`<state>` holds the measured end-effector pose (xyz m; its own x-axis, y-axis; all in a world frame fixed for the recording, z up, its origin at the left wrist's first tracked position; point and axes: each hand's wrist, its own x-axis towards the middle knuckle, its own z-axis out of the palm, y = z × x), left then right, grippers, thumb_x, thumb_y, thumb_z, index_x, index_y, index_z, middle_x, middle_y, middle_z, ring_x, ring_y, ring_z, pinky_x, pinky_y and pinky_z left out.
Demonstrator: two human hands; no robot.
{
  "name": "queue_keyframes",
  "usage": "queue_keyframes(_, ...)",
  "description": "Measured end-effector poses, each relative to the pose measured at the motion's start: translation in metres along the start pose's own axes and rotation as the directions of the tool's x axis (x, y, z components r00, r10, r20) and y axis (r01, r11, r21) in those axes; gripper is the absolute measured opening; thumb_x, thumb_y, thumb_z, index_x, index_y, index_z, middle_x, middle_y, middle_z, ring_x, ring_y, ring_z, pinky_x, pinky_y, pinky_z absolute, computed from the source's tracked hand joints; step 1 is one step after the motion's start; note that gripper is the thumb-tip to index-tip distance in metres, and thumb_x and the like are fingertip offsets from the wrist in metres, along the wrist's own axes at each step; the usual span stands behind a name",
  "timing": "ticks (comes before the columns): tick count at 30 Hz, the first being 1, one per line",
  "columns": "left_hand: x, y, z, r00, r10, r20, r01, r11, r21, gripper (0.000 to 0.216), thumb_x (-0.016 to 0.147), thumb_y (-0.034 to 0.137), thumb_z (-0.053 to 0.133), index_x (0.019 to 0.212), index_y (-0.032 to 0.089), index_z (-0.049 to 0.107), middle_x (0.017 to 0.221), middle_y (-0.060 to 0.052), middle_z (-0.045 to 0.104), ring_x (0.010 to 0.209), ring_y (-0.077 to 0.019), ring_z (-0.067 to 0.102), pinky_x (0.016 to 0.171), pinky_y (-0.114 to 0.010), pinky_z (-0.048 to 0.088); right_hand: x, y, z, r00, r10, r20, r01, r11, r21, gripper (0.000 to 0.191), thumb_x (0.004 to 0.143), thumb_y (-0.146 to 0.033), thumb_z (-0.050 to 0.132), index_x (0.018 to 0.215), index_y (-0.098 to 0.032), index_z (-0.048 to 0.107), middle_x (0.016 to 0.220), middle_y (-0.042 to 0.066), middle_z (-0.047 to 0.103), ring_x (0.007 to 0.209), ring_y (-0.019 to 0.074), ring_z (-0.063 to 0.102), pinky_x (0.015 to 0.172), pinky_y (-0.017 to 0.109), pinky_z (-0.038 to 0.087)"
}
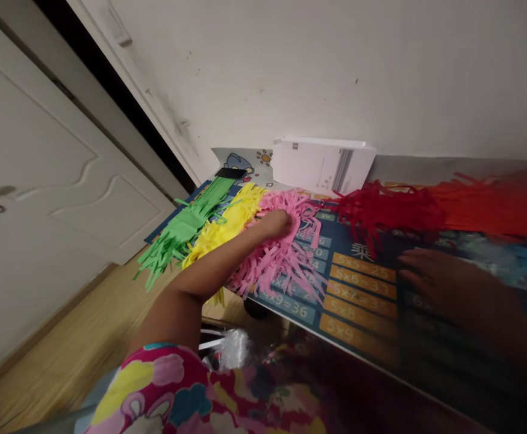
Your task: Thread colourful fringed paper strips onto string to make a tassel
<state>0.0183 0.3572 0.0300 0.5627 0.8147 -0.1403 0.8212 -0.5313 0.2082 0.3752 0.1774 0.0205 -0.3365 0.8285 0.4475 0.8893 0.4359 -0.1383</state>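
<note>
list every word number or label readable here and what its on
"乘": multiplication chart, dark blue area
"yu": chart, green cell
"4x9=36": blue cell
"5x5=25": orange cell
"5x6=3": orange cell, end blurred
"5x7=3": orange cell, end blurred
"5x8": orange cell, end blurred
"5x9": orange cell, end blurred
Other chart text: partly hidden or blurred
White package print: too small

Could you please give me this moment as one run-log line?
left hand: on pink fringe | right hand: blurred, near red fringe, grip unclear | times-table sheet: also bears yellow fringe, green fringe
</note>
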Motion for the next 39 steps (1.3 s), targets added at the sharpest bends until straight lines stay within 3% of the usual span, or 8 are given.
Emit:
queue_keyframes(3, 0.011, -0.017, 0.007, 1.000, 0.006, -0.010, -0.007, 1.000, -0.015, 0.020, 0.072, 0.013, 0.059, 0.080, 0.015, 0.077, 0.075, -0.004, 0.074, 0.070, -0.0163, 0.064, 0.064, -0.023, 0.042, 0.030, -0.031, 0.029, 0.974, -0.222, 0.050, 0.220, 0.975, 0.038, 0.035, 0.101, -0.036, 0.042, 0.106, -0.020, 0.072, 0.110, 0.010, 0.074, 0.094, 0.0262, 0.071, 0.080, 0.042, 0.056)
queue_keyframes(5, 0.012, -0.025, 0.012, 1.000, 0.019, -0.020, -0.020, 0.999, -0.042, 0.020, 0.074, 0.013, 0.058, 0.080, 0.013, 0.077, 0.073, -0.004, 0.073, 0.067, -0.0150, 0.061, 0.062, -0.022, 0.040, 0.048, -0.049, 0.039, 0.960, -0.273, 0.070, 0.266, 0.959, 0.097, 0.030, 0.100, -0.031, 0.045, 0.104, -0.019, 0.072, 0.107, 0.009, 0.075, 0.093, 0.0253, 0.071, 0.079, 0.041, 0.055)
queue_keyframes(13, 0.006, -0.034, 0.020, 0.992, 0.092, -0.086, -0.108, 0.975, -0.196, 0.020, 0.075, 0.015, 0.059, 0.089, 0.012, 0.074, 0.078, -0.004, 0.071, 0.067, -0.0148, 0.058, 0.064, -0.023, 0.039, 0.106, -0.077, 0.077, 0.956, -0.244, 0.163, 0.199, 0.947, 0.252, 0.025, 0.097, -0.030, 0.053, 0.106, -0.018, 0.072, 0.110, 0.010, 0.075, 0.103, 0.0256, 0.068, 0.087, 0.040, 0.049)
queue_keyframes(17, 0.009, -0.037, 0.025, 0.987, 0.128, -0.093, -0.149, 0.950, -0.275, 0.019, 0.073, 0.009, 0.054, 0.079, 0.013, 0.072, 0.074, -0.002, 0.069, 0.066, -0.0131, 0.057, 0.063, -0.022, 0.038, 0.120, -0.085, 0.093, 0.967, -0.178, 0.181, 0.125, 0.954, 0.272, 0.026, 0.097, -0.029, 0.051, 0.103, -0.017, 0.073, 0.107, 0.010, 0.075, 0.101, 0.0252, 0.067, 0.085, 0.038, 0.047)
queue_keyframes(22, 0.007, -0.044, 0.031, 0.982, 0.136, -0.128, -0.174, 0.911, -0.373, 0.020, 0.074, 0.009, 0.049, 0.077, 0.011, 0.069, 0.070, -0.001, 0.065, 0.063, -0.0114, 0.054, 0.061, -0.021, 0.037, 0.133, -0.087, 0.108, 0.979, -0.148, 0.141, 0.113, 0.966, 0.232, 0.028, 0.096, -0.028, 0.052, 0.111, -0.015, 0.072, 0.112, 0.011, 0.073, 0.103, 0.0262, 0.063, 0.087, 0.037, 0.043)
queue_keyframes(29, 0.006, -0.051, 0.034, 0.977, 0.152, -0.149, -0.206, 0.850, -0.486, 0.018, 0.074, 0.010, 0.048, 0.076, 0.011, 0.066, 0.069, 0.000, 0.062, 0.063, -0.0101, 0.054, 0.062, -0.020, 0.040, 0.143, -0.085, 0.128, 0.966, -0.177, 0.187, 0.165, 0.983, 0.078, 0.032, 0.096, -0.027, 0.049, 0.119, -0.018, 0.070, 0.116, 0.011, 0.069, 0.102, 0.0274, 0.056, 0.082, 0.039, 0.036)
queue_keyframes(39, 0.006, -0.052, 0.036, 0.973, 0.162, -0.165, -0.228, 0.775, -0.590, 0.013, 0.072, 0.010, 0.051, 0.073, 0.011, 0.064, 0.066, 0.000, 0.060, 0.060, -0.0092, 0.051, 0.059, -0.020, 0.039, 0.145, -0.089, 0.130, 0.963, -0.199, 0.179, 0.193, 0.980, 0.051, 0.036, 0.094, -0.024, 0.050, 0.125, -0.020, 0.068, 0.111, 0.010, 0.067, 0.099, 0.0270, 0.053, 0.079, 0.040, 0.031)
